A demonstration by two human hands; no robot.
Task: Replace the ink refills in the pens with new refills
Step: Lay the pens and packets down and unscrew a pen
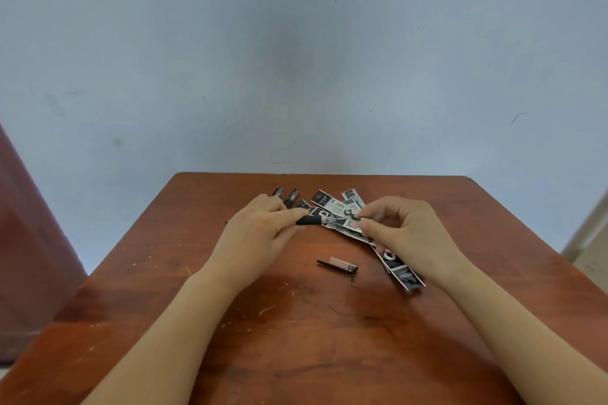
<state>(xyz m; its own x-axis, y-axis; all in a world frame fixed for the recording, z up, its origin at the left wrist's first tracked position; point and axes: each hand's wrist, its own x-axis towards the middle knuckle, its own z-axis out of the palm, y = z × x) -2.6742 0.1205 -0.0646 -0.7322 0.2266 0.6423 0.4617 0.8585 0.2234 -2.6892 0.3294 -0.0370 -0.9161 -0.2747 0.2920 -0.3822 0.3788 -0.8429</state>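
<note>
My left hand (263, 223) pinches the black grip end of a pen (307, 220) held level above the table. My right hand (399, 227) pinches the pen's other end near a small black ring-shaped part (350, 214). Under both hands lie several black-and-white refill packets (332, 204), fanned out, one of them (403, 273) reaching toward me on the right. A pen cap (339, 265) with a clear body and black clip lies alone on the table in front of my hands. Two more black pens (286, 196) lie side by side behind my left hand.
The brown wooden table (296, 339) is scratched and bare near me. A pale blue wall stands right behind its far edge. A dark red surface (29, 256) rises at the left, and a light-coloured object (589, 240) sits past the right edge.
</note>
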